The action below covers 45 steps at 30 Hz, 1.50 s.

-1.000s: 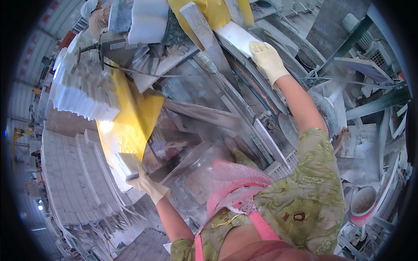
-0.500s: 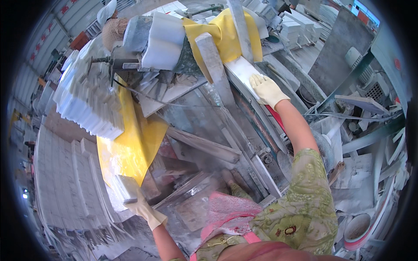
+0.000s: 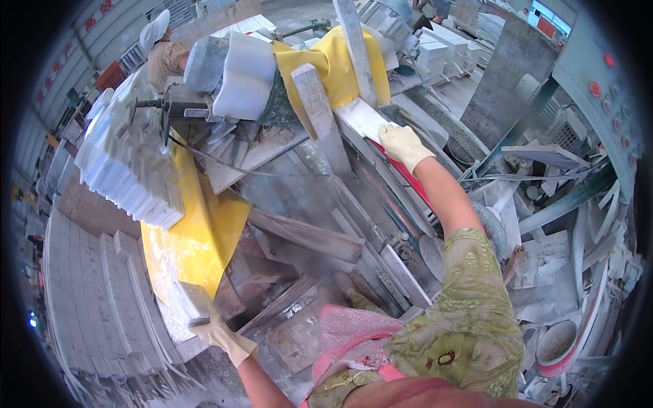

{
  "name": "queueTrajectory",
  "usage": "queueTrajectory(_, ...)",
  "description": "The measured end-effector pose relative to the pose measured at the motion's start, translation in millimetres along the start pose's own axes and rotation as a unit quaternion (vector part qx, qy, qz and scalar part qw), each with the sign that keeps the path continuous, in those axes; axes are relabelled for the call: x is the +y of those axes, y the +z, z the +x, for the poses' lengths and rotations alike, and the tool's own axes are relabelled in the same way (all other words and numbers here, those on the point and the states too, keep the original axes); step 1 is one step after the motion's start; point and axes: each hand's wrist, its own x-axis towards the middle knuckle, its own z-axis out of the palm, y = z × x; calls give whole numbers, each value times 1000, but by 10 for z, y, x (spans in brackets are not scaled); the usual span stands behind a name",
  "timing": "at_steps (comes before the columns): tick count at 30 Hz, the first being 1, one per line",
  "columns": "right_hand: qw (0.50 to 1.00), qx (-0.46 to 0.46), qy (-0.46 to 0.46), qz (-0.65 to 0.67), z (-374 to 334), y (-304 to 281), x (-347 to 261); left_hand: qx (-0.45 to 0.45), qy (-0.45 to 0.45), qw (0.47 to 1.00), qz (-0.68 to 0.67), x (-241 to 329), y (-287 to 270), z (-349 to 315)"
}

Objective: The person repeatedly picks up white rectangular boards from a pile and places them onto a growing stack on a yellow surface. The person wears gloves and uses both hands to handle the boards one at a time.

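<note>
My right hand, in a cream glove, has its fingers bent against the near end of a white stone slab. The slab lies on a narrow machine bed with a red strip along it, and its far end meets a hanging yellow sheet. At lower left, my gloved left hand is closed at the near edge of a small stack of white tiles; its fingertips are partly hidden there. Those tiles rest at the lower end of a wet yellow sheet.
A tall, leaning row of white tiles stands at left. Two upright posts flank the machine bed. A control panel with buttons is at upper right. A person in a pale hat is beyond the tiles. Boards and rubble lie around.
The white slab has slid away from me toward the yellow sheet, baring more red strip. My right hand has shifted to its near end, fingers more bent. My left hand stays by the tiles.
</note>
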Motion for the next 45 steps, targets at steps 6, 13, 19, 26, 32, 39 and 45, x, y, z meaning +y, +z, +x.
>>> queueTrajectory(6, 940, 3, 259, 223, 169, -526, -47, -4, -5, 999, 49, 23, -9, 16)
queueTrajectory(13, 766, 45, 170, 618, 128, -1011, -1574, -70, -23, 996, -58, -167, 126, -69)
queueTrajectory(19, 547, -119, 33, 828, -334, -1433, -3545, -44, -2, 992, 115, -10, -42, 18)
queueTrajectory(26, 632, -95, 58, 767, -527, -1484, -4674, -210, 65, 957, 190, 365, -558, 153)
queueTrajectory(32, 705, -72, -12, 706, -566, -1451, -4900, -295, -34, 952, -74, 510, -957, 495)
queueTrajectory(39, 664, -116, -98, 732, -656, -1424, -4980, -325, 1, 926, 191, 989, -797, 635)
queueTrajectory(45, 664, -122, -180, 715, -908, -1407, -4723, -349, -44, 905, 239, 1083, -709, 802)
